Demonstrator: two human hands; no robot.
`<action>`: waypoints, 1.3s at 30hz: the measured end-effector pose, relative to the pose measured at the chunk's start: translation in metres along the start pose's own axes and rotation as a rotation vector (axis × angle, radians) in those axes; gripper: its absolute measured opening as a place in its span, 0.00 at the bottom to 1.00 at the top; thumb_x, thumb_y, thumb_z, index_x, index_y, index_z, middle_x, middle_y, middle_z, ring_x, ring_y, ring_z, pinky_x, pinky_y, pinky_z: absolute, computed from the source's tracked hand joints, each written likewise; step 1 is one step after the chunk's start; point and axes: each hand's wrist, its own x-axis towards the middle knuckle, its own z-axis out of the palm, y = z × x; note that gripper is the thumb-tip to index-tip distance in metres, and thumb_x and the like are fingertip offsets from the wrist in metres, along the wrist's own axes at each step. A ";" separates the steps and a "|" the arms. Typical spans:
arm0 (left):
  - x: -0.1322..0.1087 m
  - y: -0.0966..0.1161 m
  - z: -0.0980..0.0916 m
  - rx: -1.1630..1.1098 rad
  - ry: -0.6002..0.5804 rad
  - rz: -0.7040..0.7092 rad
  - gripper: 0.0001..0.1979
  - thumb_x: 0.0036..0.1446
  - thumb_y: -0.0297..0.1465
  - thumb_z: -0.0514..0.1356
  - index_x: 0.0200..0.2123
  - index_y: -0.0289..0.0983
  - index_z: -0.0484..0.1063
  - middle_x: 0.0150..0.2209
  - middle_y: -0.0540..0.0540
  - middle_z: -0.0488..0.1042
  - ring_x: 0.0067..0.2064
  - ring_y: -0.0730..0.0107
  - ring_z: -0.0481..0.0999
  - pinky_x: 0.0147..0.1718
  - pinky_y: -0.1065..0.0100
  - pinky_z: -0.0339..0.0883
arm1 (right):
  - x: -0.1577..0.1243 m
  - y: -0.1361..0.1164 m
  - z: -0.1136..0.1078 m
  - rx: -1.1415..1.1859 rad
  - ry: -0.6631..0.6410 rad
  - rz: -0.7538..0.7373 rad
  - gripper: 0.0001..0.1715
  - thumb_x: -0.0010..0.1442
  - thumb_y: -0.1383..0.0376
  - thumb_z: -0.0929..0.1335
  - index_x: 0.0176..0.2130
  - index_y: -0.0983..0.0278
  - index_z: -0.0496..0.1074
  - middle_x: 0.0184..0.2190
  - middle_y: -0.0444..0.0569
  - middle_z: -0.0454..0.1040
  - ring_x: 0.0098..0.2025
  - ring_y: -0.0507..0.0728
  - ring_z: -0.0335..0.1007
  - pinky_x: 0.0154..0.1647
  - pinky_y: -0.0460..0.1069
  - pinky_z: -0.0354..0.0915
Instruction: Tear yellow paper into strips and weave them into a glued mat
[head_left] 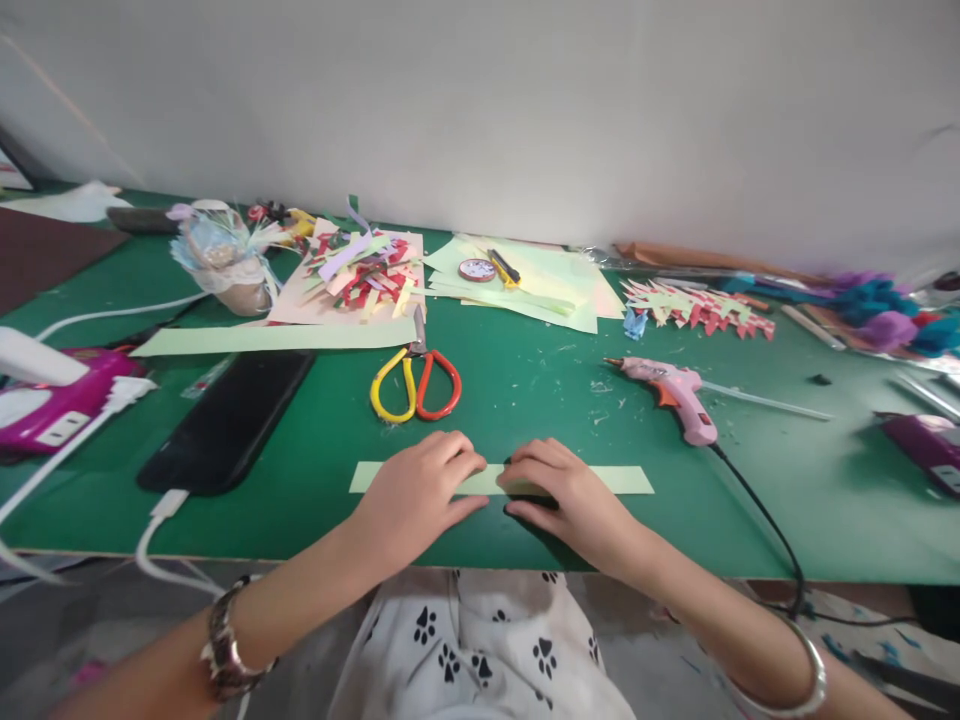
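One pale green paper strip (472, 485) lies flat near the front edge of a green tabletop (525, 390), directly in front of the seated person. Its long axis runs left to right, roughly parallel to that edge, one end pointing left and the other right.

Two bare hands rest over its middle with a small gap between them. The left hand (424, 490) has its fingers on the strip and its thumb below, the grip apart. The right hand (574, 490) mirrors it, fingers curled over the paper, thumb and fingertips also apart. Each wrist wears one bracelet.

Just beyond the strip is one pair of scissors (417, 350), with one yellow and one red handle loop toward the person, blades pointing away. One longer pale green strip (277, 338) stretches left from the blades. Below it sits one black phone (229, 425) with a white cable plugged in.

To the right, one pink glue gun (679, 395) points its nozzle left.

Farther back, one pale pink sheet (289, 308) carries a heap of coloured paper scraps (367, 265). Beside it, pale green sheets (555, 285) hold one round disc (477, 270) and one yellow-and-black cutter (504, 268).
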 end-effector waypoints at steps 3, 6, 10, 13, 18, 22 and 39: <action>0.000 -0.007 -0.002 -0.037 -0.024 0.038 0.06 0.59 0.31 0.53 0.36 0.37 0.69 0.34 0.48 0.69 0.36 0.70 0.69 0.32 0.70 0.63 | 0.004 0.002 -0.001 0.031 0.002 0.005 0.04 0.59 0.67 0.64 0.35 0.62 0.69 0.35 0.47 0.70 0.38 0.53 0.64 0.39 0.48 0.64; 0.000 -0.009 -0.001 -0.012 -0.007 0.051 0.08 0.59 0.33 0.54 0.39 0.36 0.69 0.36 0.46 0.69 0.37 0.67 0.70 0.34 0.68 0.63 | 0.004 0.002 0.000 -0.013 0.036 0.000 0.05 0.59 0.67 0.63 0.34 0.63 0.69 0.38 0.49 0.69 0.41 0.54 0.64 0.41 0.50 0.64; 0.000 -0.008 0.000 -0.052 0.002 -0.034 0.14 0.57 0.35 0.56 0.44 0.35 0.67 0.40 0.45 0.69 0.41 0.63 0.69 0.38 0.64 0.64 | 0.004 0.001 0.000 -0.058 0.052 0.037 0.09 0.59 0.68 0.63 0.42 0.64 0.66 0.43 0.52 0.69 0.44 0.57 0.64 0.43 0.54 0.64; 0.001 -0.007 -0.002 -0.149 -0.077 -0.073 0.09 0.58 0.31 0.54 0.42 0.36 0.67 0.38 0.46 0.68 0.38 0.68 0.70 0.34 0.67 0.64 | 0.006 -0.001 -0.002 -0.043 0.012 0.058 0.14 0.59 0.70 0.63 0.46 0.65 0.64 0.43 0.54 0.68 0.43 0.57 0.65 0.43 0.54 0.65; 0.004 -0.007 -0.003 -0.149 -0.061 -0.057 0.07 0.57 0.31 0.55 0.39 0.37 0.68 0.39 0.46 0.68 0.41 0.65 0.69 0.38 0.64 0.64 | 0.012 -0.004 -0.008 -0.049 -0.049 0.072 0.08 0.56 0.73 0.64 0.37 0.64 0.69 0.37 0.50 0.68 0.39 0.55 0.66 0.39 0.52 0.66; 0.005 -0.006 -0.004 -0.156 -0.068 -0.042 0.11 0.57 0.33 0.55 0.44 0.37 0.67 0.41 0.45 0.67 0.42 0.64 0.68 0.38 0.64 0.63 | 0.011 -0.008 -0.007 -0.104 -0.055 0.063 0.05 0.56 0.72 0.65 0.35 0.64 0.68 0.36 0.50 0.68 0.40 0.56 0.64 0.39 0.52 0.65; 0.016 0.007 -0.016 0.017 -0.237 -0.087 0.08 0.55 0.30 0.58 0.39 0.36 0.68 0.34 0.47 0.70 0.29 0.69 0.69 0.28 0.69 0.56 | -0.001 -0.023 -0.006 -0.329 -0.093 0.200 0.23 0.57 0.75 0.60 0.51 0.64 0.62 0.41 0.53 0.69 0.42 0.59 0.66 0.38 0.54 0.64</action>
